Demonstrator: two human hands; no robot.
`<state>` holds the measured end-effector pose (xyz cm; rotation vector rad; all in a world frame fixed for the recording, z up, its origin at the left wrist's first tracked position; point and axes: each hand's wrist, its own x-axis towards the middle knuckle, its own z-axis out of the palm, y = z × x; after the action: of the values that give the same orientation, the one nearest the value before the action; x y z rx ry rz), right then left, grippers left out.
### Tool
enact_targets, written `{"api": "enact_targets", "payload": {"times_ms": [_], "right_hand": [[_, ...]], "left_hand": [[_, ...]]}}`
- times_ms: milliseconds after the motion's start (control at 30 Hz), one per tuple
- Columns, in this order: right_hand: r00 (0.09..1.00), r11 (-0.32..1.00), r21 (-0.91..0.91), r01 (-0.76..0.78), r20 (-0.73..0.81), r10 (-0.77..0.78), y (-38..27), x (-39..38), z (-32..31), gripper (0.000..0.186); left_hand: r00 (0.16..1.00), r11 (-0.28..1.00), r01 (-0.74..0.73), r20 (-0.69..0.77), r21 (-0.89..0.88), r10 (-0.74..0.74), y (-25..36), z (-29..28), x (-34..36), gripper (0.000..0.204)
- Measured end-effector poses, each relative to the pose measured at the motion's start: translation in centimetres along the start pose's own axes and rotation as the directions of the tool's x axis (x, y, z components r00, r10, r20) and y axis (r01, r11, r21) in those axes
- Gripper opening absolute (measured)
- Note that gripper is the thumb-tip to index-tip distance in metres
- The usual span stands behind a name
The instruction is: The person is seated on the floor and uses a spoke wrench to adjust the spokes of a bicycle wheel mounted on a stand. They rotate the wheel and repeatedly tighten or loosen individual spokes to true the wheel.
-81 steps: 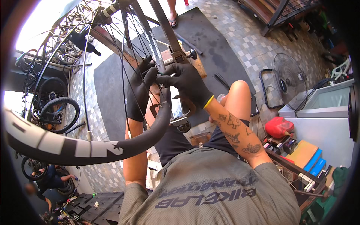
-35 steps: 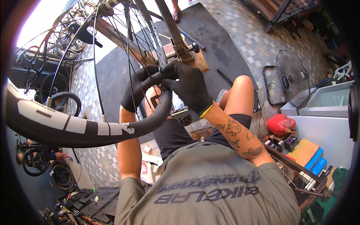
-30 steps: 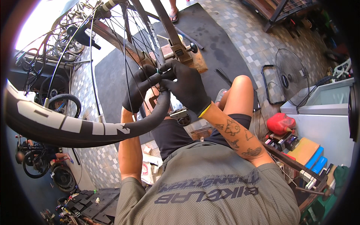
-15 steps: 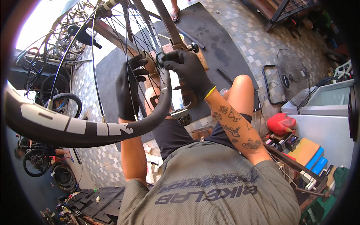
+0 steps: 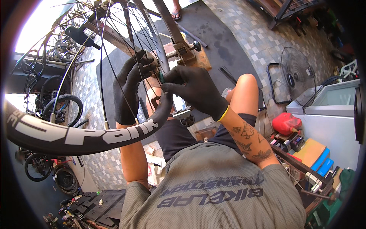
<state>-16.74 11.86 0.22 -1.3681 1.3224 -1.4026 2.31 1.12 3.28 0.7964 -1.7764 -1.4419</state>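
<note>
A black bicycle wheel rim (image 5: 76,135) with white lettering curves across the lower left, its thin spokes (image 5: 110,49) fanning up toward the hub. The wheel sits in a metal truing stand (image 5: 183,45). My left hand (image 5: 131,89), in a black glove, reaches between the spokes with its fingers spread and touches them near the stand's arm. My right hand (image 5: 196,89), also gloved in black, pinches a small dark-green spoke tool (image 5: 161,77) against a spoke. My bare knee (image 5: 244,89) rises just right of it.
A dark floor mat (image 5: 225,42) lies on the tiled floor beyond the stand. A floor fan (image 5: 297,76), a red canister (image 5: 286,123) and a white cabinet (image 5: 331,118) stand at the right. Bicycles and tyres (image 5: 57,103) crowd the left. Another person's sandalled foot (image 5: 176,11) shows at the top.
Both hands have shifted up along the spokes. My left hand let go of the rim area and spread its fingers between the spokes; my right hand now pinches the small tool.
</note>
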Motion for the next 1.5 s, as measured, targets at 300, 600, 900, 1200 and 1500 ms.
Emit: {"api": "enact_targets", "payload": {"times_ms": [300,600,900,1200,1500], "right_hand": [[0.990,0.999,0.041,0.011,-0.141,-0.005,0.0,-0.8,1.9,0.019],[0.964,0.991,0.109,0.082,-0.261,-0.051,0.8,-1.2,3.3,0.019],[0.979,0.998,0.060,0.037,-0.204,-0.024,0.0,-1.0,3.1,0.023],[0.974,0.999,-0.041,0.020,-0.224,-0.029,0.9,-0.4,3.2,0.039],[0.992,0.930,0.352,-0.101,0.105,0.068,4.7,2.8,1.1,0.032]], "left_hand": [[0.969,0.994,0.088,-0.236,0.066,-0.070,-2.2,-0.2,-1.1,0.051],[0.974,0.984,0.180,0.136,0.016,-0.181,-2.4,-0.9,-1.9,0.046],[0.962,0.976,0.198,0.176,0.088,-0.210,-2.1,-1.2,-1.2,0.040],[0.991,0.971,0.091,0.072,0.220,-0.109,-1.3,0.4,-0.5,0.026],[0.995,0.911,0.068,-0.092,0.406,-0.033,-0.6,1.2,-0.2,0.026]]}}
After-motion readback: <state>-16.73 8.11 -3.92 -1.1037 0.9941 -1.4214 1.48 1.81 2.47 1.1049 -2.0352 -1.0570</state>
